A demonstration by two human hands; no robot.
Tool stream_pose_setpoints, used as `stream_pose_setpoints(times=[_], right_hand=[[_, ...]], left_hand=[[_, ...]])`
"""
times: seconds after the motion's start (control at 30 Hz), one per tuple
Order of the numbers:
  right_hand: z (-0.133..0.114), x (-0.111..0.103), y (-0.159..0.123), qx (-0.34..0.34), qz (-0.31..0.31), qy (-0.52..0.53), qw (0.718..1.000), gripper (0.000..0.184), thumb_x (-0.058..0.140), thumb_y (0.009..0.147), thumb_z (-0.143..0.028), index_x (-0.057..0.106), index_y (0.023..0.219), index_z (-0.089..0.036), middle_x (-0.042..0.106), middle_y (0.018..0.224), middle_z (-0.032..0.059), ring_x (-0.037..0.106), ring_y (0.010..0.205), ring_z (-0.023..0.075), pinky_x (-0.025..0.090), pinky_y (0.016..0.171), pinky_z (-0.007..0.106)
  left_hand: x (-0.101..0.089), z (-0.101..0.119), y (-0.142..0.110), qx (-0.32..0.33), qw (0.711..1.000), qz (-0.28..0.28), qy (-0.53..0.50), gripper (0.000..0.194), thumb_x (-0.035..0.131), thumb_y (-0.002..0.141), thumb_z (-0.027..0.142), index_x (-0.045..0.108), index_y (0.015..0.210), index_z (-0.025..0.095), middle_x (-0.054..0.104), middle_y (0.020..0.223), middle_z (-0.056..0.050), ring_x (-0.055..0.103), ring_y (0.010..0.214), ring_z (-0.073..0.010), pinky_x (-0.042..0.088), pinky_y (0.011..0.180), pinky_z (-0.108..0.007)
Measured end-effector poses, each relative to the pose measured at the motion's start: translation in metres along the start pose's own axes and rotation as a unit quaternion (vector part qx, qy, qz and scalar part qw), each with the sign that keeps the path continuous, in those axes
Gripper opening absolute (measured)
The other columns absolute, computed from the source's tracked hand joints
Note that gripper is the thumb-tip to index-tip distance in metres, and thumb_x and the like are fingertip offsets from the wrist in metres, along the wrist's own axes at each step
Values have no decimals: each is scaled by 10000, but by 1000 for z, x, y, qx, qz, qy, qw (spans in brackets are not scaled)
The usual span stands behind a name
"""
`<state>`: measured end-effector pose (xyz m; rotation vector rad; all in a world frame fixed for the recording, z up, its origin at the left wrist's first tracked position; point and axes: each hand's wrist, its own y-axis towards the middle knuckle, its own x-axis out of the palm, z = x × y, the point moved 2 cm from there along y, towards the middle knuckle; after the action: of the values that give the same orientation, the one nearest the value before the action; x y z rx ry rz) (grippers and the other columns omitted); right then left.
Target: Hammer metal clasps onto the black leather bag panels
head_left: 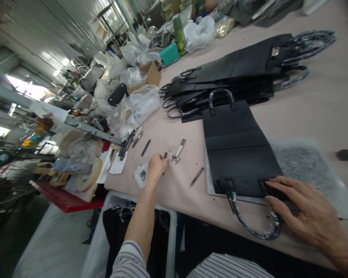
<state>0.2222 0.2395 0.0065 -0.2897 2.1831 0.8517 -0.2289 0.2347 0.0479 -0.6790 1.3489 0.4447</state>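
Observation:
A flat black handbag panel [240, 135] lies on the table before me, with a plastic-wrapped handle at each end. My right hand [310, 212] grips its near right corner, thumb and fingers around the edge by the handle tab [263, 188]. The near handle [249, 228] hangs past the table edge. Further left, my left hand [157, 168] pinches a small, thin dark tool [165, 155] just above the table; its exact kind is unclear. Close to that hand are a metal caliper-like tool [179, 148], a small white bag with dark bits [140, 175] and a dark strip [145, 147].
A stack of black bag panels [229, 73] with wrapped handles lies behind. A thin metal tool [197, 177] rests mid-table. At right is a speckled grey sheet [304, 166]. Below the edge stands a white bin [172, 239] holding black pieces. Plastic bags [145, 102] crowd the far left.

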Motion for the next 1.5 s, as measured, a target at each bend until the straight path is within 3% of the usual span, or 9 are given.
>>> stream_pose_setpoints(times=[0.13,0.23,0.3,0.47,0.6,0.7,1.0,1.17,1.5], right_hand=[[0,2,0,-10,5,-13,1000,242,583,947,-358,646,1140,-227,672,1140,110,652,968,300,495,829,456],[-2,2,-2,11,1,5,1000,237,601,947,-336,647,1148,-218,668,1151,102,640,1006,287,487,864,451],[-2,2,-3,27,-1,13,1000,239,607,947,-323,645,1160,-221,662,1161,103,628,1024,288,483,871,463],[-3,0,-2,46,-9,24,999,262,620,930,-302,648,1178,-221,654,1183,111,611,1054,299,480,900,495],[-7,-3,1,44,-4,25,999,260,617,929,-299,650,1174,-217,654,1166,111,606,1032,295,479,875,479],[-9,-5,3,44,0,25,999,244,610,933,-302,656,1156,-213,656,1147,111,602,1002,287,475,848,465],[-9,-3,1,45,-2,26,999,250,616,933,-293,644,1166,-209,649,1163,109,595,1018,282,467,864,462],[-8,-4,1,44,-1,27,999,254,620,923,-287,645,1166,-219,652,1156,105,598,1026,287,466,861,461],[-8,-4,2,43,-7,27,999,265,610,930,-292,634,1182,-215,645,1166,111,582,1003,276,457,842,448]], left_hand=[[-5,-1,15,-2,996,-75,56,287,748,793,424,734,934,175,779,1017,-160,728,1010,-283,511,793,-301],[-6,-1,17,24,985,-145,89,189,750,740,348,684,669,186,753,724,-124,745,814,-269,499,674,-284],[-3,-2,19,51,984,-153,82,208,730,718,298,625,567,200,682,559,-84,721,690,-251,481,611,-276],[4,-15,15,8,976,-182,-121,219,766,632,286,587,550,190,577,425,-19,588,441,-187,435,455,-250],[2,-15,-7,-20,902,-208,-377,365,839,576,414,648,721,139,686,601,-39,632,506,-148,503,486,-222],[1,1,-30,-1,836,-213,-506,490,879,563,461,656,838,122,731,736,-62,700,610,-168,524,497,-214],[30,100,-107,107,693,-156,-695,491,869,713,458,594,998,168,774,893,-63,776,796,-226,646,705,-334],[51,134,-142,222,698,-161,-662,293,786,837,384,650,979,167,777,970,-87,767,916,-224,632,867,-370],[64,143,-158,318,743,-96,-581,90,675,929,257,685,988,190,772,1012,-79,734,980,-218,578,941,-382]])
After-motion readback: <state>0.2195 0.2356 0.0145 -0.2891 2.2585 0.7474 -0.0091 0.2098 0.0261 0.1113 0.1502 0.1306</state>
